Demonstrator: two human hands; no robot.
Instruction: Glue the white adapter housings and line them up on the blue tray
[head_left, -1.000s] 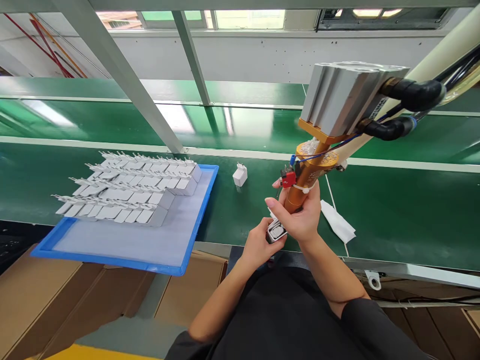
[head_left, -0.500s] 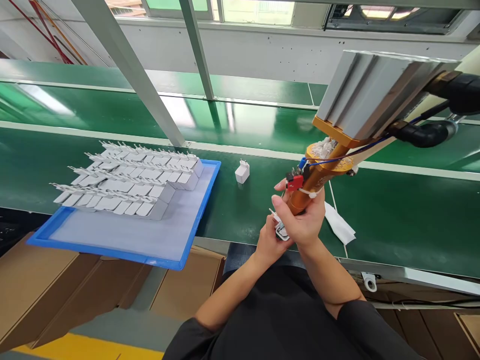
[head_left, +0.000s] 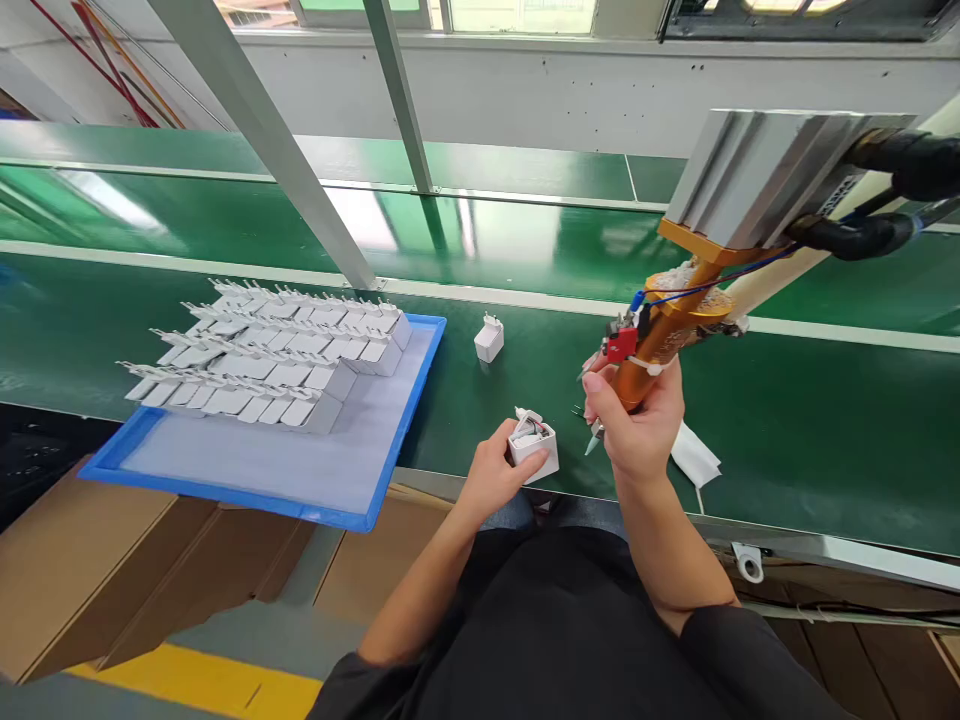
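Observation:
My left hand grips a white plug charger near the bench's front edge. The charger's top is open, and small inner parts with a bit of wire show there. My right hand is wrapped round the orange barrel of a glue dispensing gun, which carries a red switch and a pale tapered nozzle tip pointing down. A gap separates the nozzle from the charger. Farther back, a single white charger with pins up stands on the green bench.
A blue-rimmed tray at the left holds rows of white chargers and overhangs the bench edge. White paper lies right of my right hand. Grey posts rise behind, with cardboard boxes below left.
My hands have parted: the left has drawn the charger away from the nozzle, down and left, while the right has moved the glue gun slightly right. The charger's open top now shows.

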